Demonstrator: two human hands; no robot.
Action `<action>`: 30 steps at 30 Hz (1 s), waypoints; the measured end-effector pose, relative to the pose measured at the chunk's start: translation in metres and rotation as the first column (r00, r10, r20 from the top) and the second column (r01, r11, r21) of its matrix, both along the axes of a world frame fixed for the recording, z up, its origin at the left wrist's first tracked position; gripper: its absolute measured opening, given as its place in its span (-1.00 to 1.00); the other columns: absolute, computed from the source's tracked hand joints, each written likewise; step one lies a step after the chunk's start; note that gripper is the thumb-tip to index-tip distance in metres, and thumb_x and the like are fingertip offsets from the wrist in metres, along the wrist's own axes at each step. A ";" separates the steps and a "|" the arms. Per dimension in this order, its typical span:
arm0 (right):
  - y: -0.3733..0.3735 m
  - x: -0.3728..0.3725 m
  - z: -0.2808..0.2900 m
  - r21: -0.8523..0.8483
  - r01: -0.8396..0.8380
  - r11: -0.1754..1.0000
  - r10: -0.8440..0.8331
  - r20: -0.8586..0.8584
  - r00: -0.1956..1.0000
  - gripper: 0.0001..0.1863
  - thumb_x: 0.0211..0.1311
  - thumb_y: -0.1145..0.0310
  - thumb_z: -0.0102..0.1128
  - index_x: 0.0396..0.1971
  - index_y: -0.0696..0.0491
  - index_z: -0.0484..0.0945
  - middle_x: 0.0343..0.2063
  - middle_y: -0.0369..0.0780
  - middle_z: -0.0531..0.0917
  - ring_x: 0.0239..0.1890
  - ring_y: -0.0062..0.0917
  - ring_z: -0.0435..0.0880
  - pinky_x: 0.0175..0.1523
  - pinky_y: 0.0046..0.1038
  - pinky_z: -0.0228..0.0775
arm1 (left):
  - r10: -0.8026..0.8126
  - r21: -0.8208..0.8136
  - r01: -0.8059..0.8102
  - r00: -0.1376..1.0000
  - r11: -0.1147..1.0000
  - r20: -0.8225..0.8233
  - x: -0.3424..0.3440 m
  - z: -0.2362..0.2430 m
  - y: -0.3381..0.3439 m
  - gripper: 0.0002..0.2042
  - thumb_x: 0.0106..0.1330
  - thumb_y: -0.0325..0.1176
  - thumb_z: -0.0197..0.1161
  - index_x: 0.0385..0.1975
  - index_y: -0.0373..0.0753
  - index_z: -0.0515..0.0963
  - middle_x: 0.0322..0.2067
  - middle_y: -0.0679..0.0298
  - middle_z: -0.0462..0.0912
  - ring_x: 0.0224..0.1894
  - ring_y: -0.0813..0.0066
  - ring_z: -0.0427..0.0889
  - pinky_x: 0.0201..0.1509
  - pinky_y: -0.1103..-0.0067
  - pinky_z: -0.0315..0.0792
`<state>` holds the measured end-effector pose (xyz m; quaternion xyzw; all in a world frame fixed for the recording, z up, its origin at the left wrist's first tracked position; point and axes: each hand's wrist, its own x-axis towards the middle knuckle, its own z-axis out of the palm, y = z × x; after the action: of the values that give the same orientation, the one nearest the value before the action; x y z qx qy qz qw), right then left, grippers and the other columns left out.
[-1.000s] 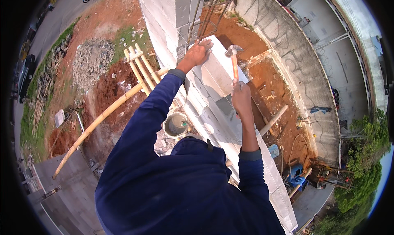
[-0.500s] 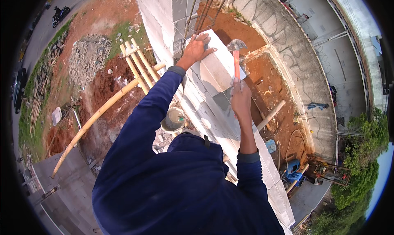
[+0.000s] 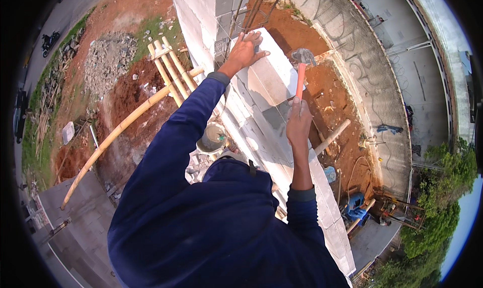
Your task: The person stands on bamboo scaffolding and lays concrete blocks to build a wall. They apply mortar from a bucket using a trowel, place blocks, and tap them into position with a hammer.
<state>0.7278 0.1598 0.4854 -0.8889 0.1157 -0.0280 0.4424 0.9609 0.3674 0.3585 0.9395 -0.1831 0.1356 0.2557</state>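
A white lightweight block [image 3: 277, 54] sits on top of a narrow block wall [image 3: 254, 129]. My left hand [image 3: 244, 52] lies on its far left part, fingers spread and thumb out to the right. With my right hand [image 3: 299, 121] I grip the orange handle of a hammer [image 3: 301, 81]. Its grey, mortar-smeared head is raised beyond the block's right side, apart from it as far as I can tell. Grey mortar shows on the wall just below the block's near end.
A taller block wall [image 3: 196, 16] and a steel rebar cage [image 3: 259, 8] stand at the far end. Bamboo poles [image 3: 128, 122] stick out at left. A bucket [image 3: 212, 139] is left of the wall. On the right, red soil lies below, bounded by a concrete wall [image 3: 362, 71].
The hammer and my right hand have moved slightly right, away from the block. My left hand stays on the block. The whole view has shifted a little.
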 end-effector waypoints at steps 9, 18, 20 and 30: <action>-0.020 -0.008 -0.059 -0.076 -0.008 0.997 0.006 -0.031 1.000 -0.40 0.68 -0.06 -0.14 -0.22 0.24 0.59 -0.56 -0.14 0.52 -0.46 -0.35 0.52 -0.27 -0.23 0.33 | -0.015 -0.010 0.015 0.999 1.000 -0.041 0.001 0.000 -0.004 -0.22 0.41 0.28 0.24 0.39 -0.28 0.49 0.53 0.13 0.32 0.61 0.10 0.17 0.70 0.10 -0.09; -0.010 -0.029 -0.049 -0.059 -0.096 0.994 0.084 -0.179 0.980 -0.34 0.66 -0.12 -0.13 -0.26 0.26 0.59 -0.56 -0.07 0.53 -0.44 -0.22 0.55 -0.24 -0.14 0.35 | -0.012 -0.020 0.013 0.999 1.000 0.040 0.009 -0.007 -0.002 -0.21 0.40 0.31 0.24 0.35 -0.29 0.52 0.48 0.08 0.40 0.58 0.07 0.24 0.67 0.10 0.00; -0.010 -0.040 -0.039 -0.083 -0.082 0.993 0.057 -0.276 0.959 -0.32 0.66 -0.12 -0.16 -0.22 0.30 0.60 -0.39 0.21 0.65 -0.23 0.11 0.67 -0.06 0.01 0.38 | -0.004 -0.011 0.005 1.000 1.000 0.026 0.008 -0.010 0.000 -0.21 0.38 0.31 0.25 0.36 -0.29 0.52 0.49 0.10 0.38 0.59 0.08 0.22 0.68 0.10 -0.01; -0.012 -0.075 -0.032 0.010 0.027 1.000 -0.025 -0.212 0.977 -0.42 0.61 -0.04 0.01 -0.24 0.28 0.57 -0.55 0.09 0.59 -0.44 -0.06 0.62 -0.23 -0.07 0.39 | -0.026 -0.042 0.028 0.999 0.999 0.042 0.014 -0.012 0.002 -0.21 0.34 0.34 0.27 0.32 -0.25 0.57 0.49 0.11 0.38 0.58 0.07 0.24 0.67 0.10 0.00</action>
<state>0.6533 0.1479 0.4532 -0.8825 0.1740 0.0617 0.4326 0.9752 0.3699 0.3468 0.9283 -0.1982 0.1555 0.2736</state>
